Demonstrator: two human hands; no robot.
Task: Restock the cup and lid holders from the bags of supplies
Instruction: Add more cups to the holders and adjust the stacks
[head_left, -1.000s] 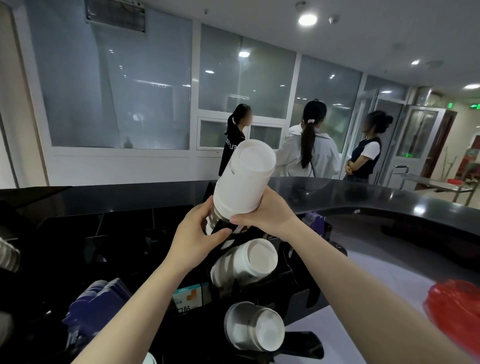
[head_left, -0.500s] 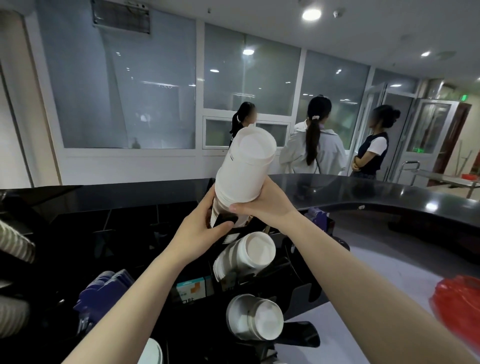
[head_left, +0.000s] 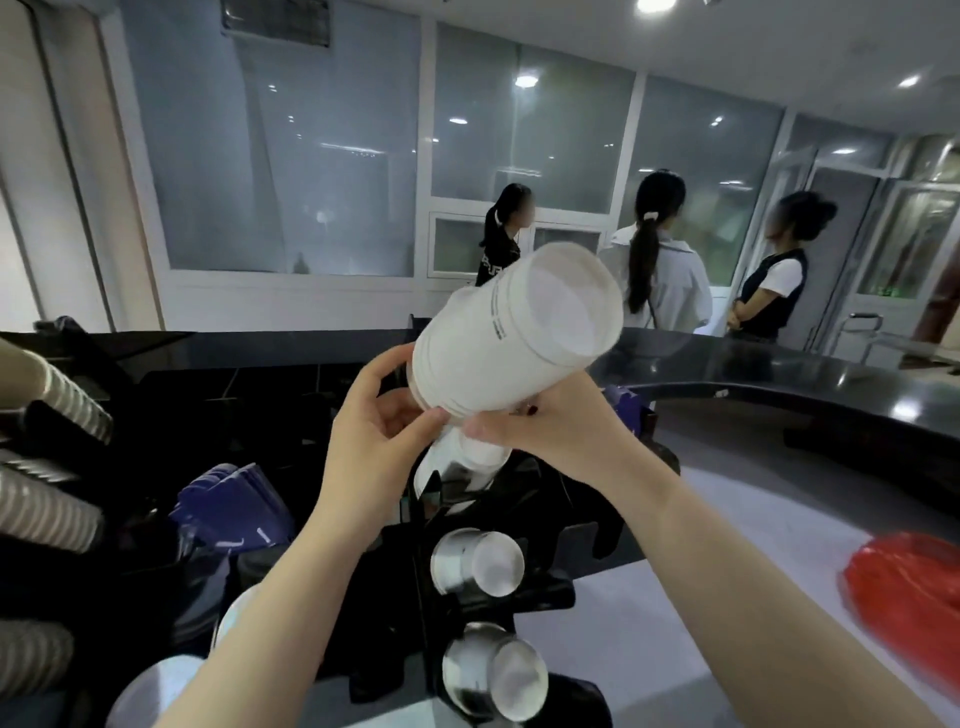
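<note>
- The left hand (head_left: 374, 441) and right hand (head_left: 550, 431) both curled round the lower end of a white cup stack (head_left: 511, 338), tilted up to the right.
- Just below them stood the black cup holder (head_left: 498, 525), holding cups.
- Beyond curved a dark counter (head_left: 779, 374) under glass walls; a red bag (head_left: 909, 597) lay well right.

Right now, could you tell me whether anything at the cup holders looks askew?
Only the stack of white cups: it tilts, base end up and rightward, gripped by left hand and right hand, not seated in the black holder.
</note>
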